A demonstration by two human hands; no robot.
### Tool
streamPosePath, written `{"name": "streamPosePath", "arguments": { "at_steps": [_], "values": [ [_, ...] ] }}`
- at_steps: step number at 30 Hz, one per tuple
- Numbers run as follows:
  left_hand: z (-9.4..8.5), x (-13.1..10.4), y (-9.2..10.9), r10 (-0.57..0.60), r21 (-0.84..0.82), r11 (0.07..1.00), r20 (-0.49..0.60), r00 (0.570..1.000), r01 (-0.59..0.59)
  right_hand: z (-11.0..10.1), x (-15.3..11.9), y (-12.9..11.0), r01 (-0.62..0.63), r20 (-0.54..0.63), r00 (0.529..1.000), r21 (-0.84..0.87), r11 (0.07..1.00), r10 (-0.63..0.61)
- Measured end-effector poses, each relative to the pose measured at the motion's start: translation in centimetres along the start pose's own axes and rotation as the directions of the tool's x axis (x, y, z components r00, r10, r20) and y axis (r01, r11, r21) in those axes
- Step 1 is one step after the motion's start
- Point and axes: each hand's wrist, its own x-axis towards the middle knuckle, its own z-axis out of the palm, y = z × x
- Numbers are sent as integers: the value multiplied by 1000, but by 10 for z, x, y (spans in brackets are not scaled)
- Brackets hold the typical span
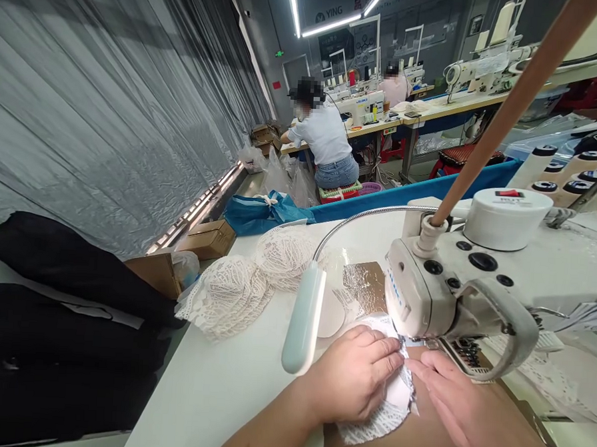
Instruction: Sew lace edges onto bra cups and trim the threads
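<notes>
A white lace cup piece (397,392) lies under the sewing machine head (420,290), its scalloped lower edge toward me. My left hand (358,373) presses on it from the left, fingers bent and close together, the tips near the needle area. At the right edge of the same piece, my right hand (452,398) has its fingertips closed against the fabric; its grip underneath is partly hidden. The needle and presser foot are mostly hidden behind the machine head and fingers.
Stacked lace cups (229,290) lie left on the white table (210,372). A lamp (303,320) on a bendy neck hangs beside my left hand. A brown pole (514,121) rises from the machine. Thread cones (536,162) stand right. Beyond, a person (328,135) sits sewing.
</notes>
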Motion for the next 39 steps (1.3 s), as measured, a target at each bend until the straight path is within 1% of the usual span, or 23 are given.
{"name": "streamPosePath", "arguments": {
  "at_steps": [3, 7, 12, 16, 19, 24, 27, 30, 34, 37, 39],
  "values": [
    [2, 1, 1, -18, 24, 1000, -9, 1000, 18, 3, 2, -2, -43, -93, 995, -41, 998, 39],
    [3, 3, 1, -24, 34, 999, -7, 1000, 24, 9, 1, -3, -55, -135, 990, -96, 994, 42],
    [6, 2, -2, -27, 29, 999, -32, 999, 28, 11, -2, 3, -16, -134, 991, -112, 994, 0],
    [7, 2, -5, -46, 27, 999, -48, 998, 47, 4, 2, 5, 48, -130, 989, -139, 989, -66],
    [7, 2, -7, -67, 35, 997, -60, 996, 70, -3, 9, 3, 81, -152, 983, -149, 985, -104],
    [8, 2, -7, -124, 64, 989, -88, 988, 130, -4, 11, 2, 42, -70, 996, -118, 992, -51],
    [5, 1, -5, -143, 81, 985, -82, 986, 150, -1, 7, 4, 39, -80, 996, -131, 991, -49],
    [2, -1, -1, -124, 75, 989, -50, 991, 128, -4, 7, 4, 3, -69, 998, -94, 996, -9],
    [0, -5, 2, -57, -15, 998, -36, 998, 56, -12, 10, 1, -28, -68, 997, -21, 999, 27],
    [0, -6, 2, -30, -58, 998, -29, 999, 29, -13, 9, 1, -21, -47, 999, 0, 1000, 21],
    [-1, -5, 1, -16, -56, 998, -17, 1000, 15, -12, 7, 1, -20, -50, 999, -3, 1000, 20]
  ]
}}
